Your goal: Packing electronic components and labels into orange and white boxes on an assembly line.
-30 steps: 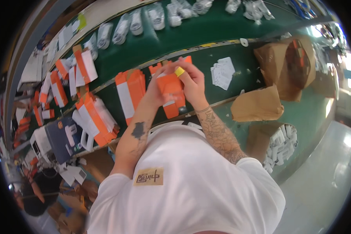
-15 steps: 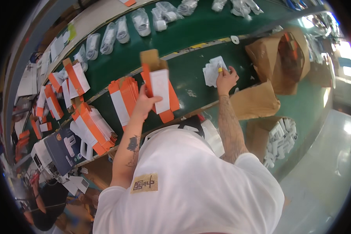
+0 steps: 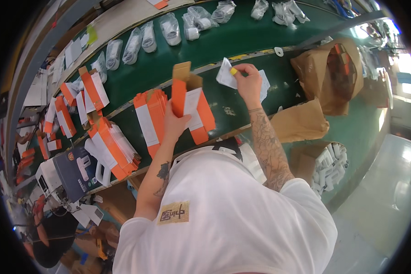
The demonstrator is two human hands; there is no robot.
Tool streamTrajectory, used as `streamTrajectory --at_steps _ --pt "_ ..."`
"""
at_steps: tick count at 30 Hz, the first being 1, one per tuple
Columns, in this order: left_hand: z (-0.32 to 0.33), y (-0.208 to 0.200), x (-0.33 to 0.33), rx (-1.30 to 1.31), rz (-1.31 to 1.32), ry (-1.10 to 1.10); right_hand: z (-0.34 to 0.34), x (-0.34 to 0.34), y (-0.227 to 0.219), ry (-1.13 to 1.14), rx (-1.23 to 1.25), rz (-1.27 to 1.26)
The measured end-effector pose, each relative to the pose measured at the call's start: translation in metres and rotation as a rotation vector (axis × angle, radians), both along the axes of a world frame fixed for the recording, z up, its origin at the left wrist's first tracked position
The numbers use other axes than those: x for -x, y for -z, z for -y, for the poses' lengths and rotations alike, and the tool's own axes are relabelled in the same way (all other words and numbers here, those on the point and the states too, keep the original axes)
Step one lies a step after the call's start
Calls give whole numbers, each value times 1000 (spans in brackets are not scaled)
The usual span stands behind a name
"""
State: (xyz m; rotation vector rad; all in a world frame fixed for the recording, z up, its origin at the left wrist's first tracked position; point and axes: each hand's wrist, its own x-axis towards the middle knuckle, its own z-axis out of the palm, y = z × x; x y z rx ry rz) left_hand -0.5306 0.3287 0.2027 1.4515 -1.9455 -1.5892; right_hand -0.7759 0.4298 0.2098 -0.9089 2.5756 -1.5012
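Note:
My left hand [image 3: 174, 124] is closed round an upright orange and white carton [image 3: 178, 97], whose brown inner flaps stand open at the top. Flat orange and white cartons [image 3: 205, 119] lie just behind and right of it. To the right, my right hand [image 3: 250, 86] pinches a folded white leaflet [image 3: 225, 75]; a yellow cover [image 3: 234, 71] sits on one of its digits. Partly hidden behind that hand, more white leaflets [image 3: 264, 86] rest on the green bench. The leaflet is apart from the carton.
Left of my left hand stand stacked flat cartons [image 3: 150, 116] and another carton pile [image 3: 112, 146]. Bagged white items [image 3: 170, 29] line the far green belt. On the right are a brown paper bag [image 3: 306, 121] and a box of white parts [image 3: 329, 166]. A person [image 3: 55, 237] works at lower left.
My right hand has lifted a leaflet off the pile and carried it left, toward the carton. The carton has turned in my left hand, showing more of its orange side.

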Motion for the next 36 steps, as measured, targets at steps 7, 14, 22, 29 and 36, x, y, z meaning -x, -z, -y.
streamTrajectory --at_steps 7,14,22,29,36 --pt "4 2 -20 19 54 55 -40 21 54 162 -245 296" --pt "2 5 -13 -98 55 119 -34 30 64 52 -348 277" --pt "1 3 -23 -82 -17 90 -70 -5 143 -114 -667 -243" --pt "-3 21 -33 -10 5 103 -32 14 76 39 -326 -125" --pt "-8 7 -11 84 -45 153 26 -55 -45 -508 -131 -301"
